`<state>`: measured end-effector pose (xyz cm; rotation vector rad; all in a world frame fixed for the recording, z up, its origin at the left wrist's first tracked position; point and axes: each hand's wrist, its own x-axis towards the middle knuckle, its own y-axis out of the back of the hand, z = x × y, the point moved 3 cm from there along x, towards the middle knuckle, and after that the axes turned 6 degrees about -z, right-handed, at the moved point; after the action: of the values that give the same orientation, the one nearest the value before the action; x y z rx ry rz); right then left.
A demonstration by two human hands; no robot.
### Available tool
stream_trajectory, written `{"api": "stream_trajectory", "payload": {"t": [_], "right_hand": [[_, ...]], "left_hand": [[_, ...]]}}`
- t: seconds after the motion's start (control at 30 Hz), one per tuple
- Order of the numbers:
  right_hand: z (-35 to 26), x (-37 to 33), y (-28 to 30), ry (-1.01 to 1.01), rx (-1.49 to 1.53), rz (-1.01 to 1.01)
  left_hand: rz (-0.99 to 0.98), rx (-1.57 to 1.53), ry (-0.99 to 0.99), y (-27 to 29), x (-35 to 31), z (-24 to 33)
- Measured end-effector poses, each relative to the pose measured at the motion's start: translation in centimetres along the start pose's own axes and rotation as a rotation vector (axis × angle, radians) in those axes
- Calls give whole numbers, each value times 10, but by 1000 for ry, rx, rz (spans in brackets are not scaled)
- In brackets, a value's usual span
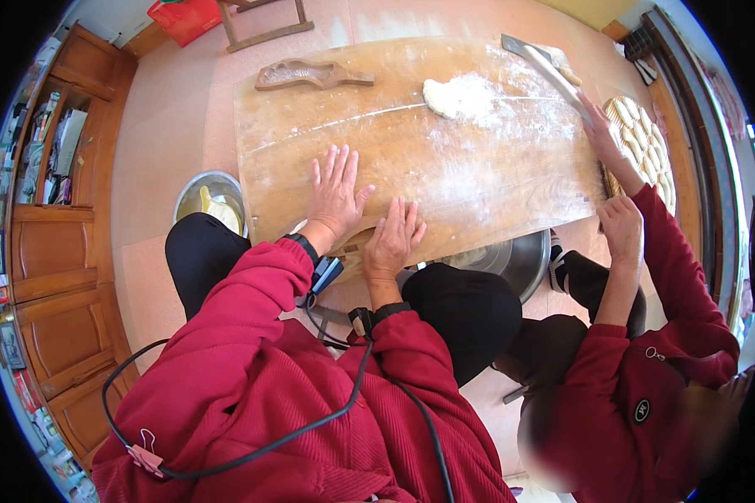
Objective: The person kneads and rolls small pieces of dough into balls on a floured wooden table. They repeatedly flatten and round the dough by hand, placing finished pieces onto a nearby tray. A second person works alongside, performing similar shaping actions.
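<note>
My left hand [335, 194] lies on the wooden board [369, 159] near its front left, palm down with the fingers stretched out. Beside it, a little nearer to me, my right hand [395, 241] rests at the board's near edge, its fingers also extended. Neither hand shows anything held; whatever may be beneath the palms is hidden. Farther off on the board sits a floury pale dough lump [457, 98]. A carved wooden mould [315, 75] with a handle lies at the far left of the board.
At right, a co-worker's hand [602, 134] holds a long pale stick [554, 77] by a grey blade [518, 44]. A tray of shaped dough pieces [642, 138] stands beyond. Metal basins [236, 189] flank the board's left and near side. A cable [268, 448] crosses my lap.
</note>
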<state>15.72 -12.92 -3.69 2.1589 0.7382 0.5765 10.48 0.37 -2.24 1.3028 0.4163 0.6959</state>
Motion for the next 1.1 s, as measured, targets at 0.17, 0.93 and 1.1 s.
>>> {"api": "stream_trajectory", "payload": {"t": [0.17, 0.93, 1.1], "right_hand": [[-1, 0, -1, 4, -14, 11], [-2, 0, -1, 48, -55, 35], [2, -1, -7, 26, -57, 7]], "left_hand": [[40, -37, -32, 0, -2, -2], [97, -217, 70, 22, -36, -39], [-112, 33, -78, 20, -46, -23]]}}
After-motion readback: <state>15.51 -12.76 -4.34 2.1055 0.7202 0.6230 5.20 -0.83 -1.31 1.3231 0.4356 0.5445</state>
